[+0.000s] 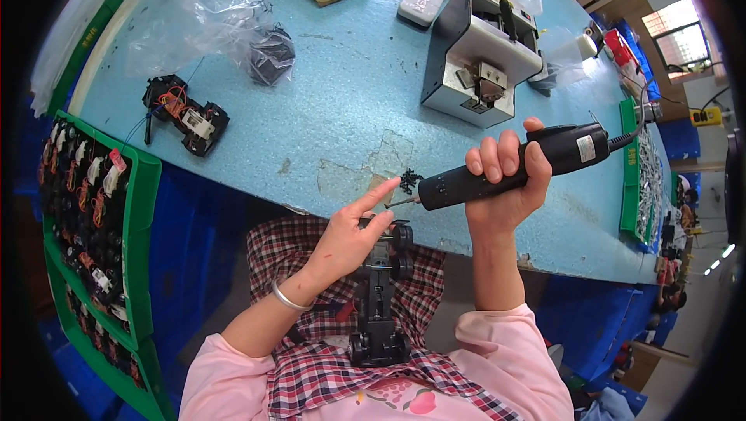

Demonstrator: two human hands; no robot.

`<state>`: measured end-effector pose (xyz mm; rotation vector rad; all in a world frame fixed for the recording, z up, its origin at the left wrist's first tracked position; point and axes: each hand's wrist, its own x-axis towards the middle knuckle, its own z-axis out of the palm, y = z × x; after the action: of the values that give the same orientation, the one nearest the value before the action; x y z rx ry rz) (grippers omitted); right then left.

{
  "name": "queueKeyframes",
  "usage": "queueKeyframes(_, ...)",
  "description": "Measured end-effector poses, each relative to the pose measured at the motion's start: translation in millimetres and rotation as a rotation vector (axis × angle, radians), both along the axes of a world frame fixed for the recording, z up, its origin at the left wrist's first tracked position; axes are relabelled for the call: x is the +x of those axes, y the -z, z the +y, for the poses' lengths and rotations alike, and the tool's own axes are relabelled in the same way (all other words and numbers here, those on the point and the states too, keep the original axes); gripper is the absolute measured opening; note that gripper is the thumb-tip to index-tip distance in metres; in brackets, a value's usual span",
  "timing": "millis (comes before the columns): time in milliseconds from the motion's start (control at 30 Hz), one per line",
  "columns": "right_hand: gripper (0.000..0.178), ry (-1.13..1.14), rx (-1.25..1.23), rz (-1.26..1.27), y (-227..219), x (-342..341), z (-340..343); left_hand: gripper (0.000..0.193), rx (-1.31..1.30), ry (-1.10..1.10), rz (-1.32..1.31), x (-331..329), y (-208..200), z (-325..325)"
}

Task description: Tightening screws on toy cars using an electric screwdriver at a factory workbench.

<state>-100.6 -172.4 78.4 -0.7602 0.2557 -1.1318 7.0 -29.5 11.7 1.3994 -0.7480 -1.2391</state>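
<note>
My right hand (pixel 507 180) grips a black electric screwdriver (pixel 513 168) held level, its bit pointing left toward a small heap of black screws (pixel 409 180) on the blue table (pixel 342 118). My left hand (pixel 351 233) reaches its index finger to the bit's tip, fingers spread, and also rests against a black toy car chassis (pixel 379 297) lying on my plaid-covered lap. Whether a screw sits between fingertip and bit is too small to tell.
A grey box-shaped machine (pixel 475 56) stands at the back right. A toy car chassis with wires (pixel 185 114) and a plastic bag with a black part (pixel 268 52) lie on the left. Green trays (pixel 144 211) with several chassis sit at my left, another green tray (pixel 631 165) at right.
</note>
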Motion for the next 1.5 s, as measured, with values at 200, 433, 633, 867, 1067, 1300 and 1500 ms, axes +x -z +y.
queueKeyframes(200, 0.024, 0.001, 0.016, -0.003, 4, 2, -3, 0.037, 0.103, 0.119, -0.066, 8, 4, -4)
queueKeyframes(433, 0.025, 0.025, 0.027, 0.001, 3, 3, -10, 0.041, -0.020, -0.039, -0.040, 0, 4, -10)
queueKeyframes(633, 0.024, 0.020, 0.026, 0.003, 6, 3, -10, 0.038, 0.081, 0.050, 0.015, 7, -7, -11)
queueKeyframes(867, 0.025, -0.011, -0.006, 0.019, 5, 0, -5, 0.027, 0.017, 0.055, -0.004, 3, -1, -8)
queueKeyframes(1067, 0.028, -0.059, -0.140, 0.058, 2, -4, 1, 0.026, 0.078, 0.052, -0.014, 0, -2, -4)
queueKeyframes(1300, 0.030, -0.097, -0.280, 0.081, -1, -8, 9, 0.029, 0.145, 0.078, -0.004, 0, -12, -2)
queueKeyframes(1500, 0.031, -0.144, -0.330, 0.080, -9, -14, 12, 0.067, -0.043, 0.091, -0.212, 1, 6, 6)
